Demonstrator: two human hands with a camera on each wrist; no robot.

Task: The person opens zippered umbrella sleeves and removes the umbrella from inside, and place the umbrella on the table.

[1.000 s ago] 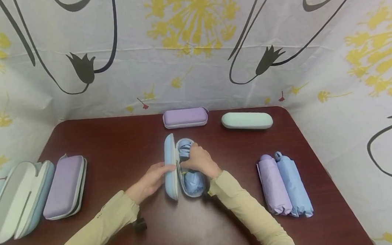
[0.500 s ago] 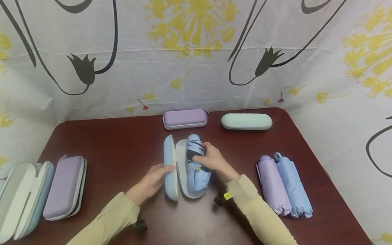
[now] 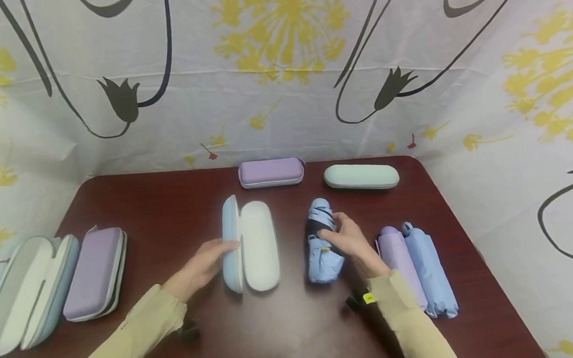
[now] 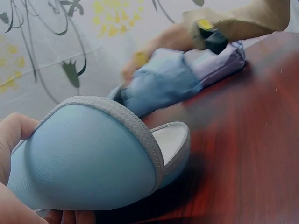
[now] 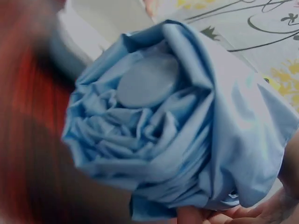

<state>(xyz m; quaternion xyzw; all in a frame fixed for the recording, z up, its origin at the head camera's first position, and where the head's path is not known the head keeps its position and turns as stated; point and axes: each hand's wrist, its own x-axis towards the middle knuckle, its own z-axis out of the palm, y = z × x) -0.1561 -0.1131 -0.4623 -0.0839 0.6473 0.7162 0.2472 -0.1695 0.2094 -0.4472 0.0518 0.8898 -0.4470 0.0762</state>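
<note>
My right hand point(image 3: 349, 237) grips a folded light blue umbrella point(image 3: 323, 263) around its middle, to the right of the case. Its bunched fabric end and round tip point(image 5: 148, 80) fill the right wrist view. With my left hand point(image 3: 204, 263) I hold the raised lid of a light blue zip case point(image 3: 261, 248), thumb over the lid's edge and fingers behind. The case lies unfolded, its white inside bare. In the left wrist view the lid's blue shell point(image 4: 88, 156) is close up, the umbrella point(image 4: 163, 81) blurred beyond it.
Two folded umbrellas, one purple point(image 3: 400, 265) and one blue point(image 3: 429, 271), lie at the right by my right forearm. A purple case point(image 3: 271, 173) and a mint case point(image 3: 361, 176) sit along the back edge. Another purple case point(image 3: 96, 273) and an unfolded blue one point(image 3: 30, 292) are at the left.
My right hand has lifted the light blue umbrella out of the case and carried it right. My left hand has shifted slightly left together with the case.
</note>
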